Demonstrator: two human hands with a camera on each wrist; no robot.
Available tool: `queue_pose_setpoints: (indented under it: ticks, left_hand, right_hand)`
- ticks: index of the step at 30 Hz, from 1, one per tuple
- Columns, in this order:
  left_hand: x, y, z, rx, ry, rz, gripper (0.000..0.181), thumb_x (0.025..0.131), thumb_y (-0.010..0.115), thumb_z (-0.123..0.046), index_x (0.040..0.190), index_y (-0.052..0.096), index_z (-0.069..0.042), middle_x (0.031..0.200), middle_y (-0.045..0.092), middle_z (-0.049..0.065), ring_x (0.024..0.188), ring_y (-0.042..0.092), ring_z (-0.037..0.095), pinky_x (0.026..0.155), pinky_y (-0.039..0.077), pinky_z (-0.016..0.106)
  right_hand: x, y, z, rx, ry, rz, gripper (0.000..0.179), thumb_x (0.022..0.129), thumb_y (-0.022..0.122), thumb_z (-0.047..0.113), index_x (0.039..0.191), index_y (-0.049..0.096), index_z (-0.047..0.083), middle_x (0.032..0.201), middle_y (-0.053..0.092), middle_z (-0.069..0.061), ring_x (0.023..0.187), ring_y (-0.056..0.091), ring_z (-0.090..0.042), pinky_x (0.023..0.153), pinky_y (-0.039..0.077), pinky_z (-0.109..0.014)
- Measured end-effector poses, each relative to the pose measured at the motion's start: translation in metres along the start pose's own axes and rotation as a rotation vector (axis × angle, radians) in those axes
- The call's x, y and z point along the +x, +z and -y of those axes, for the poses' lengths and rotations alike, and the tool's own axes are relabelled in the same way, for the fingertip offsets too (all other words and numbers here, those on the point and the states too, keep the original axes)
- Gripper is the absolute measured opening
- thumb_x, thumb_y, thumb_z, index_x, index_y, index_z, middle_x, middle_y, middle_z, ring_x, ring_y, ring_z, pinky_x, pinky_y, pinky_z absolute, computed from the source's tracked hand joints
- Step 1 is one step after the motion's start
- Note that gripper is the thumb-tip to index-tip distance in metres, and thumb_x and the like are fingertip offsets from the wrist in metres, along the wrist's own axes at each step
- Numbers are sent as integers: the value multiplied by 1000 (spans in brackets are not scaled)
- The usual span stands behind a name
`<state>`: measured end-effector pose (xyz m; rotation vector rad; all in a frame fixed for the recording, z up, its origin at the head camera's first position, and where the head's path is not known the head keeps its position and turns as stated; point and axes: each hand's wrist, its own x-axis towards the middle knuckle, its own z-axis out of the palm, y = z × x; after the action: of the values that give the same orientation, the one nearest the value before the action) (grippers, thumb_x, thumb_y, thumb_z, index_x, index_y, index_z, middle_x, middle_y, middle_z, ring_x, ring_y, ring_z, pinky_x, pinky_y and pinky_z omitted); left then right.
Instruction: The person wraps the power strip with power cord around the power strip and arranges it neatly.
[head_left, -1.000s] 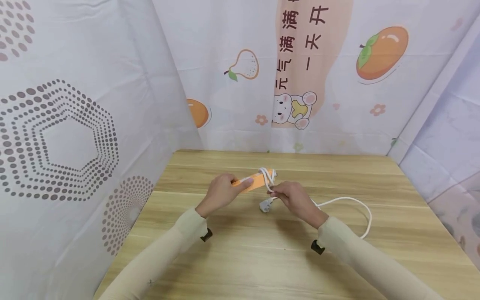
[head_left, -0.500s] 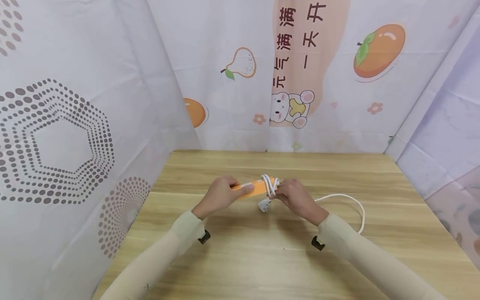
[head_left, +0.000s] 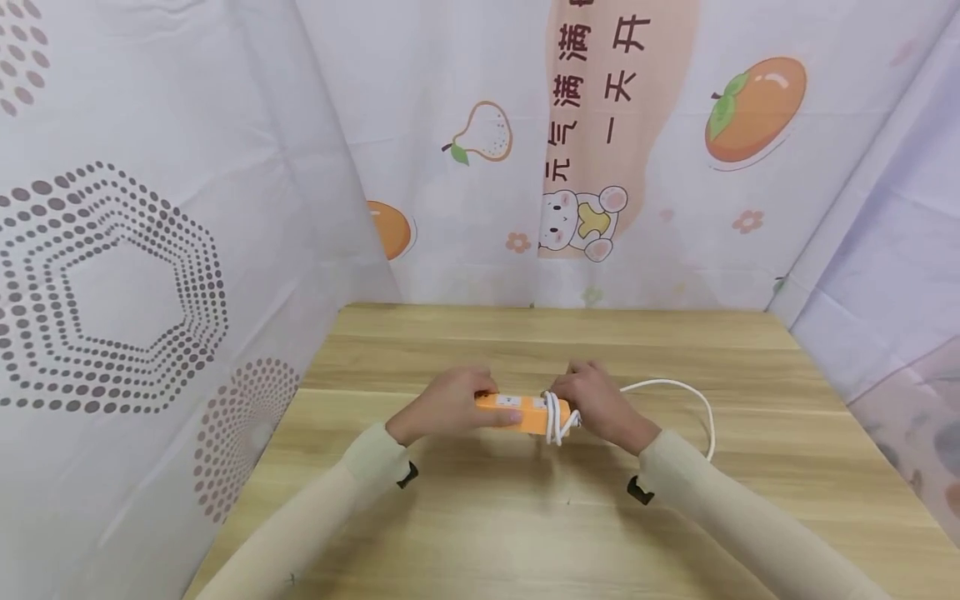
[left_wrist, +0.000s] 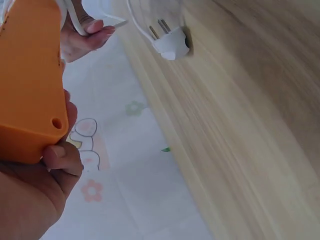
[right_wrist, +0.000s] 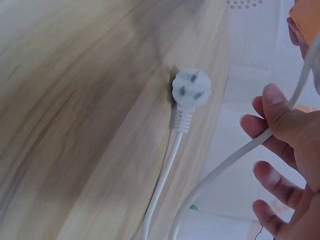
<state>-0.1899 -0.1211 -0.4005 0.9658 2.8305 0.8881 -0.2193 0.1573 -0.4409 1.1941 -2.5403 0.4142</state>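
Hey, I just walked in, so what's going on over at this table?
A person holds an orange power strip in the left hand, while the right hand pinches its white cord between thumb and fingers. Part of the cord is wrapped around the strip's end nearer the right hand. The rest isn't wound on: a length curves out past the right hand, and the plug rests on the wooden table.

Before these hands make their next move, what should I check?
Left hand gripping the orange power strip: ok.
Right hand pinching the white cord: ok.
Some cord wrapped round the strip's end: ok.
Wraps tight enough to stay put: cannot tell.
Plug kept out of the wraps: ok, it lies apart on the table.
No slack left: not ok, a loose loop runs beyond the right hand.
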Motion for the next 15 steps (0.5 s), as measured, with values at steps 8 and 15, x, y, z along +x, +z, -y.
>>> queue_pose_setpoints:
  ticks: [8, 15]
  left_hand:
    - [1, 10, -4, 204, 73, 29, 51, 82, 72, -72, 68, 61, -24, 71, 48, -7, 58, 42, 9, 53, 34, 24]
    - [-2, 23, 0, 372, 123, 22, 55, 81, 70, -75, 80, 67, -20, 75, 45, -10, 62, 43, 7, 52, 37, 21]
  right_hand:
    - [2, -5, -3, -82, -59, 12, 14, 83, 86, 15, 95, 83, 22, 91, 75, 10, 78, 47, -15, 69, 34, -34]
    - [6, -9, 0, -144, -98, 35, 11, 81, 86, 27, 90, 83, 22, 83, 70, 9, 74, 39, -14, 68, 31, -33]
